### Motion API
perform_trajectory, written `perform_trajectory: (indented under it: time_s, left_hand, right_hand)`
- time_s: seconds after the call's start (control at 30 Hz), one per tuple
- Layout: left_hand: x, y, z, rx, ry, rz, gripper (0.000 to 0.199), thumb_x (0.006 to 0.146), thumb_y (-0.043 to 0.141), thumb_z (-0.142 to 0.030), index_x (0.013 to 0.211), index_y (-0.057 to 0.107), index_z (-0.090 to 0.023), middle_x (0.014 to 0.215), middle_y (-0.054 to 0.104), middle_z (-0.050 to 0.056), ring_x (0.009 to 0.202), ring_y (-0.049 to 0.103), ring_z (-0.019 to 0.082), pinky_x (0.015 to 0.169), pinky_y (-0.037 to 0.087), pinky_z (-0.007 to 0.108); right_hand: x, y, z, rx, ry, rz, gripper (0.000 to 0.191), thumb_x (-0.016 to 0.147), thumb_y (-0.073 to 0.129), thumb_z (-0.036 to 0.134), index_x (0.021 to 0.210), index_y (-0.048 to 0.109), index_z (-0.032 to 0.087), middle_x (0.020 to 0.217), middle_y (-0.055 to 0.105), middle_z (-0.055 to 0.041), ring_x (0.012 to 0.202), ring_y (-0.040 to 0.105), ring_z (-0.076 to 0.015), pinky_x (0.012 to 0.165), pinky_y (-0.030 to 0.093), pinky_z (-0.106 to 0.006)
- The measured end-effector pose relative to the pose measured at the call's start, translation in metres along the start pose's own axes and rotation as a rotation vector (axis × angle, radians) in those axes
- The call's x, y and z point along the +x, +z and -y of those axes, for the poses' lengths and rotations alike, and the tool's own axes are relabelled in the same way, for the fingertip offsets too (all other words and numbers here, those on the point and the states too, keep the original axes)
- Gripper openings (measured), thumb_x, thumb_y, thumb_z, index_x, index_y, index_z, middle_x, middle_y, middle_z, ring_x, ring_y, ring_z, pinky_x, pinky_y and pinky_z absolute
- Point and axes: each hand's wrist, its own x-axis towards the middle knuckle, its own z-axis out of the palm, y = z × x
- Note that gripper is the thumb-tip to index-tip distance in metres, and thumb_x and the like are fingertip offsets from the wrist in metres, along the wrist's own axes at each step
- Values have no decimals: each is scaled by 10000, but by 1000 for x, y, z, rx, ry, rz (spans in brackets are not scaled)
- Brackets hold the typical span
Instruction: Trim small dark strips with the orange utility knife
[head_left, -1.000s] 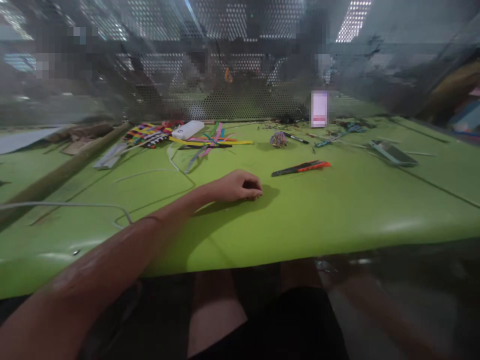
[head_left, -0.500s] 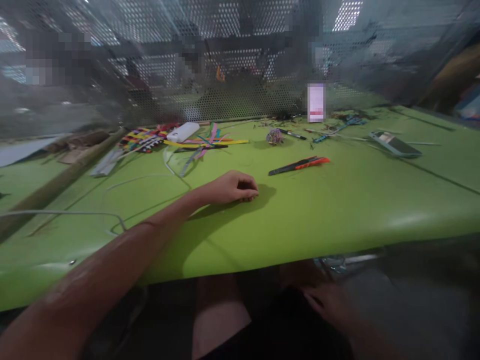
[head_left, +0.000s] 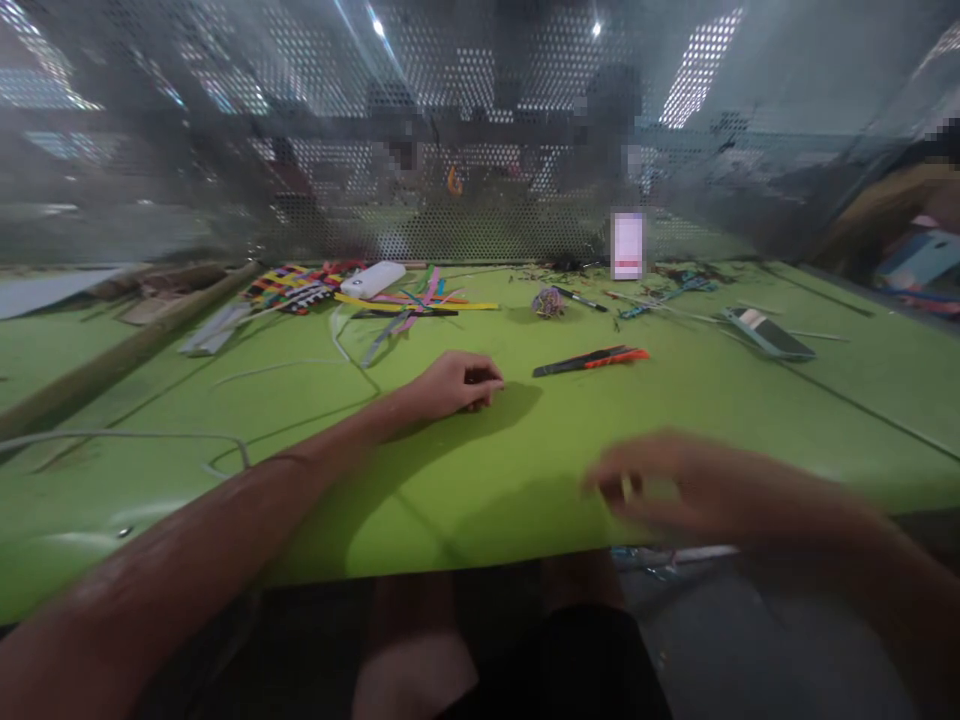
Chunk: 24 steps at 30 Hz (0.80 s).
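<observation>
Observing, head view: the left hand (head_left: 466, 384) was low over the bright green, smooth-covered worktop (head_left: 810, 410), fingers curled in and their tips together with the thumb; contact with the surface was unclear. The right hand (head_left: 660, 485) was motion-blurred above the front edge, palm side down, fingers bent and apart from the thumb, with green showing through the gap. Its shadow fell to its left.

The slim tool with black and orange parts (head_left: 592, 361) lay flat, beyond both hands and to the right of the left one, near but touching neither. Its orange end pointed right.

Behind the tool lay a small multicoloured openwork ball (head_left: 547, 303), with a thin black-and-white pen (head_left: 582, 298) just beside it. Further left, flat coloured strips (head_left: 427, 300) crossed in a star-like bundle, near a white rounded box-like device (head_left: 373, 279) and a multicoloured checkered woven piece (head_left: 289, 288). A long brown wooden pole (head_left: 127, 348) slanted across the far left. At right lay a dark, flat, phone-like slab with a pale rim (head_left: 769, 333). A grey perforated metal panel (head_left: 480, 205) stood along the back.
</observation>
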Motion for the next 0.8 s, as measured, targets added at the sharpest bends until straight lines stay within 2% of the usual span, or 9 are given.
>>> perform_trajectory:
  time_s: [0.03,0.1,0.2,0.33,0.47,0.57,0.67,0.8]
  left_hand:
    - [1,-3,0,1,-12,-51,204,894,700,-328,881,694,-125,672,702,38,532,586,95,520,489,206]
    - [2,-9,1,20,-28,-144,197,879,700,-323,876,691,-126,646,690,35,511,575,96,492,472,202]
    - [4,-16,3,73,-11,-196,193,864,702,-325,855,693,-133,639,695,39,508,584,104,484,461,203]
    - [5,-17,4,154,16,-159,166,871,675,-295,843,706,-134,636,708,35,523,608,108,540,469,211]
    - [5,-15,5,207,32,-142,157,881,651,-278,852,710,-136,643,716,30,545,615,114,560,453,213]
    - [5,-13,4,235,41,-138,156,878,642,-268,859,713,-130,640,708,30,551,592,117,565,438,222]
    - [3,-10,0,201,63,-138,202,888,643,-315,880,712,-125,697,721,47,587,596,124,588,447,236]
    - [0,-6,-10,75,41,-91,328,906,663,-458,941,688,-133,705,690,34,610,608,139,598,460,252]
  right_hand:
    - [18,-14,-5,-92,-8,-9,185,972,609,269,1043,772,219,944,765,-42,797,666,-174,753,488,-287]
    - [52,-33,-13,-338,99,-37,179,856,590,95,892,741,185,899,741,-60,784,624,-189,687,391,-298]
    - [88,-39,-16,-465,193,59,182,797,575,59,853,683,193,856,701,-48,721,568,-178,620,281,-301]
    - [104,-33,-12,-490,203,169,108,816,577,92,773,596,190,752,623,-35,624,480,-150,597,250,-301]
    - [108,-34,-15,-480,173,244,203,806,578,76,677,475,194,652,514,-7,570,400,-130,576,229,-304]
    - [113,-43,-18,-306,71,203,178,835,567,97,715,482,197,670,519,9,593,422,-122,582,280,-282]
    - [126,-48,-15,33,-44,91,89,865,553,146,794,534,196,709,569,13,629,501,-117,593,366,-248]
    - [148,-40,-6,365,-57,-59,24,847,601,213,855,612,194,673,617,20,567,534,-107,522,388,-230]
